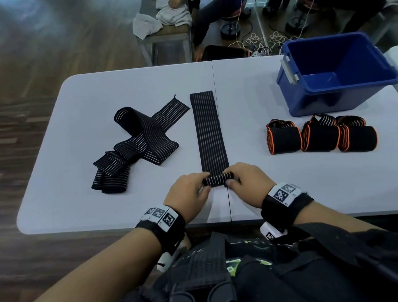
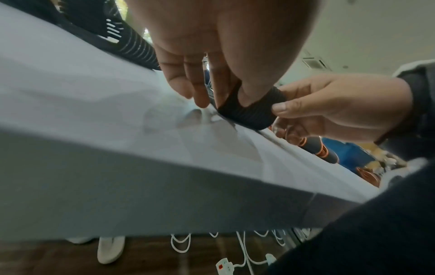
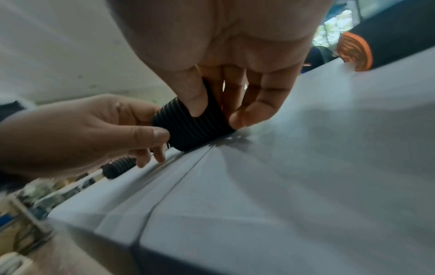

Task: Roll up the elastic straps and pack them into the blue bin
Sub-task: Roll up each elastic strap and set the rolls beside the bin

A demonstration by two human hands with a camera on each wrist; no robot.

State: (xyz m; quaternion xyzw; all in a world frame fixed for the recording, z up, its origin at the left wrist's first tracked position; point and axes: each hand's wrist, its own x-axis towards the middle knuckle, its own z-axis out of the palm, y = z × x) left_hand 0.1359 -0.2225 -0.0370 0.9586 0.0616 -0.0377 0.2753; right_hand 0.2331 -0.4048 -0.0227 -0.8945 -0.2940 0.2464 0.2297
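Note:
A black elastic strap with thin white stripes (image 1: 209, 131) lies stretched flat down the middle of the white table (image 1: 141, 84). Its near end is wound into a small roll (image 1: 217, 180) (image 2: 249, 113) (image 3: 193, 130). My left hand (image 1: 189, 194) (image 2: 212, 74) pinches the roll's left end between thumb and fingers. My right hand (image 1: 247, 182) (image 3: 235, 83) pinches the right end the same way. The blue bin (image 1: 336, 70) stands open at the far right with nothing visible inside.
Three rolled black straps with orange edges (image 1: 319, 135) sit in a row in front of the bin. A loose heap of black striped straps (image 1: 134, 146) lies left of the flat strap. Seated people and cables are beyond the far table edge.

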